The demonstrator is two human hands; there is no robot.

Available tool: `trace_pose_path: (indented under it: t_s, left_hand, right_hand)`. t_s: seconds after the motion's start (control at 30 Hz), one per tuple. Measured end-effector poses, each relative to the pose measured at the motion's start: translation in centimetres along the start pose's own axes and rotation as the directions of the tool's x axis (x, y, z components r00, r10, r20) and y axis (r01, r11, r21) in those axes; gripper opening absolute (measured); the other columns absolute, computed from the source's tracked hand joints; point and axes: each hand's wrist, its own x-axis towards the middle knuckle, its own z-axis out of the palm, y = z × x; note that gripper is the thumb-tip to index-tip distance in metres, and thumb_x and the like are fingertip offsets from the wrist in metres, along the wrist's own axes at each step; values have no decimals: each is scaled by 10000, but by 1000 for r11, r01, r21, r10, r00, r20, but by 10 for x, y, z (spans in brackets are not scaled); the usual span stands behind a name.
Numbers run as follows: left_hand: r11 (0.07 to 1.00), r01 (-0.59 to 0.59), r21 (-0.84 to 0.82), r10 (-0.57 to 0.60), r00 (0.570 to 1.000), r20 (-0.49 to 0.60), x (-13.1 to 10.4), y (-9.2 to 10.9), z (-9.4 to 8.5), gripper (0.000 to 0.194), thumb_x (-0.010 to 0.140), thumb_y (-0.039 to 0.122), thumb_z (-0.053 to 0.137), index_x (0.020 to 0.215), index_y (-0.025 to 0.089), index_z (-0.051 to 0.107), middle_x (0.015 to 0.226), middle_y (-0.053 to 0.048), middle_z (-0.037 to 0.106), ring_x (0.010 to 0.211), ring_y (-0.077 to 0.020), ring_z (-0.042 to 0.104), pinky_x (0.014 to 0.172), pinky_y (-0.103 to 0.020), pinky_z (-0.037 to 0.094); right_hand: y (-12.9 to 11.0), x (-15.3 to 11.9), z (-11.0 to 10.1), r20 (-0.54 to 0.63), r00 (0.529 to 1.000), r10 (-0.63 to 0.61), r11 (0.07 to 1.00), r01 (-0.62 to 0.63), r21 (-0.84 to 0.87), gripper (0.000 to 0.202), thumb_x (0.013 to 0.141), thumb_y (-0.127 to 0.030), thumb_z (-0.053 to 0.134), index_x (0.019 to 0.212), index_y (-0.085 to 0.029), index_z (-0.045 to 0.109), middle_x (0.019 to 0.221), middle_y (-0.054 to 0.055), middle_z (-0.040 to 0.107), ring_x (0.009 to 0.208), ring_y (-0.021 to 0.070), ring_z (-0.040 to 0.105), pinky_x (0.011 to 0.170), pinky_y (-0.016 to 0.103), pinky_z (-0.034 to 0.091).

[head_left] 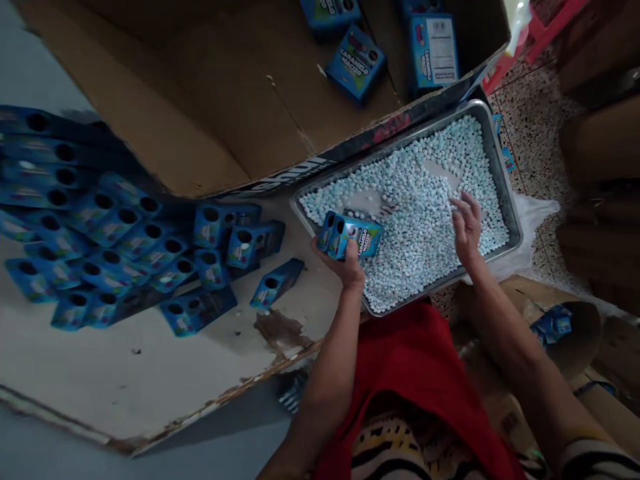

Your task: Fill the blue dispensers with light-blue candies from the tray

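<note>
My left hand point(346, 267) grips small blue candy boxes point(356, 235), seemingly two side by side, with the thumb across the front one. They are held over the near-left part of a metal tray point(515, 230) filled with small pale blue and white candies point(415, 233). Over the right part of the candies is my right hand point(468, 230), its fingers apart and slightly bent, with nothing visible in them. Its fingertips are close to the candies; whether they touch cannot be made out.
Many blue boxes with round holes point(105, 260) crowd the worn white table point(200, 380) at left. A large cardboard carton point(210, 87) behind the tray contains several blue boxes point(357, 63). An open carton point(575, 333) with blue packets stands at lower right.
</note>
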Motion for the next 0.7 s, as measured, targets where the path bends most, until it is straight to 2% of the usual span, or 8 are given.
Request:
trace_pose_path:
  t_s: [0.03,0.1,0.27,0.37,0.43,0.57,0.63,0.7]
  left_hand:
    - [1000,-9,6,9,999,-34,-6,-4,4,749,851,770,635,1354,220,569,1276,-130,658,1146,-290,708,997,-442,613]
    - [1000,-5,-22,5,1000,8,-16,-12,12,734,868,779,620,1346,223,586,1313,-138,657,1265,-315,671,1096,-481,573]
    - [983,98,-157,-65,978,199,-29,-19,43,744,893,834,583,1364,259,616,1255,-106,701,1345,-312,652,1200,-530,508]
    - [954,176,-243,-146,980,135,-34,-14,67,800,930,862,467,1453,271,593,1323,-100,703,1357,-292,662,1183,-495,533]
    - [904,262,-337,-238,965,110,-37,-7,83,790,962,825,433,1519,279,558,1406,-97,690,1370,-279,668,1158,-458,564]
    - [747,459,-480,-390,888,242,-47,18,106,788,968,810,455,1509,254,596,1438,-103,704,1353,-290,691,1129,-431,600]
    - [694,538,-478,-425,843,330,-53,34,110,793,952,836,474,1456,247,641,1404,-109,723,1317,-300,713,1092,-428,621]
    - [690,565,-453,-434,823,366,-55,49,105,763,918,826,565,1412,252,656,1368,-108,732,1273,-297,731,1059,-426,630]
  right_hand:
    - [9,-12,-1,-75,995,58,998,-60,-17,477,1123,-512,385,1468,-297,635,1569,105,558,1504,289,523,1255,611,466]
    - [16,-32,9,-103,989,110,993,-114,-30,525,1107,-539,403,1527,-292,599,1616,122,516,1542,301,500,1277,615,449]
    - [-10,-43,52,-94,983,159,970,-138,199,509,1106,-481,430,1549,-303,605,1621,106,579,1548,283,529,1331,572,398]
    - [-30,-39,67,-82,970,228,897,-177,406,475,1089,-479,476,1484,-304,673,1609,74,622,1542,274,550,1350,556,372]
    - [-39,-37,72,-109,938,330,816,-225,533,452,1080,-476,492,1424,-293,721,1597,59,643,1543,260,553,1370,544,336]
    - [-51,-32,81,-112,801,588,549,-294,783,440,1035,-500,527,1318,-266,770,1486,27,725,1519,216,578,1383,494,320]
    - [-55,-26,86,8,674,739,284,-322,903,418,973,-534,564,1185,-251,788,1310,18,803,1434,215,652,1320,481,438]
    - [-59,-17,91,210,552,807,-24,-325,945,387,912,-562,578,1029,-247,770,1070,14,841,1280,237,746,1185,486,584]
